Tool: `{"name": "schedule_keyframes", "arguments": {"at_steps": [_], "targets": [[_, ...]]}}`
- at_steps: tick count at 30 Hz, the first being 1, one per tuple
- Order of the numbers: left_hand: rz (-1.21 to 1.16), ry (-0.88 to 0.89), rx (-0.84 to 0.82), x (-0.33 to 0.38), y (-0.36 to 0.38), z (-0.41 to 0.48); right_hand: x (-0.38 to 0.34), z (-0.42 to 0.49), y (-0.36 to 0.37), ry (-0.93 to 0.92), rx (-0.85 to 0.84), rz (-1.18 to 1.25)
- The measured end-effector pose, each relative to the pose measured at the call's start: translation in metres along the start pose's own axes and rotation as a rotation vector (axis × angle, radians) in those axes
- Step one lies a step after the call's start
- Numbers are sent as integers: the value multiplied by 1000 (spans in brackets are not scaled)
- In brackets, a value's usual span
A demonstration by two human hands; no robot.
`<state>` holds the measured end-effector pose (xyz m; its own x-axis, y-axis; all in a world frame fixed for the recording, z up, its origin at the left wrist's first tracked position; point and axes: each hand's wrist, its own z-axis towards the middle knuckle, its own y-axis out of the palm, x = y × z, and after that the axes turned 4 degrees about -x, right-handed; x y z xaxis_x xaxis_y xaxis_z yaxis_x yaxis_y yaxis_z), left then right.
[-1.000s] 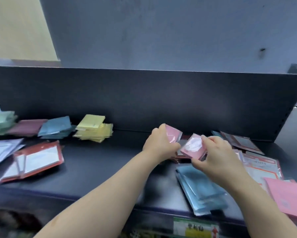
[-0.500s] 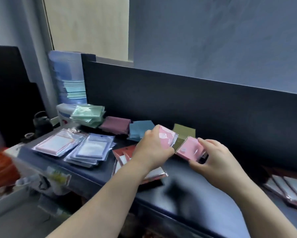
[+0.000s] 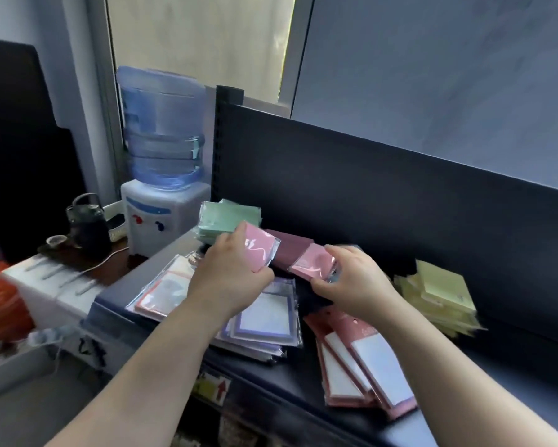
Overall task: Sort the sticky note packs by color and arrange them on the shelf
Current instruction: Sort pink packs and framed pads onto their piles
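Over the last second I have carried both hands leftward along the shelf (image 3: 290, 382), away from the mixed pile where I picked up, and the view has swung round with them. My left grip (image 3: 235, 279) is clenched on one pink pack (image 3: 260, 246), and my right grip (image 3: 355, 285) pinches a second pink pack (image 3: 313, 264) by its near edge. Both packs are up in the air, neither laid down yet. Just beyond and between the two grips lies the maroon stack (image 3: 292, 250). The green stack (image 3: 229, 217) sits just beyond the left grip, and the yellow stack (image 3: 442, 295) is well off to the outer side of the right grip. I judge that I have reached the sorted row, so what remains is choosing where pink goes. I can see no pink stack started here, and the spot by the maroon looks to me the likeliest place.
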<state>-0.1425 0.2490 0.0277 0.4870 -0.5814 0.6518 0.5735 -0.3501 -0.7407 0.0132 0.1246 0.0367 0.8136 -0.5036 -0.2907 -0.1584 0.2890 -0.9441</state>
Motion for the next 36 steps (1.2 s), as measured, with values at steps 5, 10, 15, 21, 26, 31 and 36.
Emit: {"name": "schedule_keyframes", "arguments": {"at_steps": [5,10,15,21,26,31,36], "targets": [[61,-4,10,-4,-11,24,-16,40,13,18,-25,-18],[123,53,-31,9,-4,48,-12,47,18,65,-45,-4],[195,111,-110,27,20,64,10,21,11,94,16,-63],[418,160,-246,48,47,72,40,-16,-14,141,44,-59],[430,358,-291,99,70,47,71,-61,-36,209,109,-28],[416,553,-352,164,111,10,117,-117,-58,298,171,-53],[434,688,-426,226,164,-30,181,-180,-80,401,216,-111]]}}
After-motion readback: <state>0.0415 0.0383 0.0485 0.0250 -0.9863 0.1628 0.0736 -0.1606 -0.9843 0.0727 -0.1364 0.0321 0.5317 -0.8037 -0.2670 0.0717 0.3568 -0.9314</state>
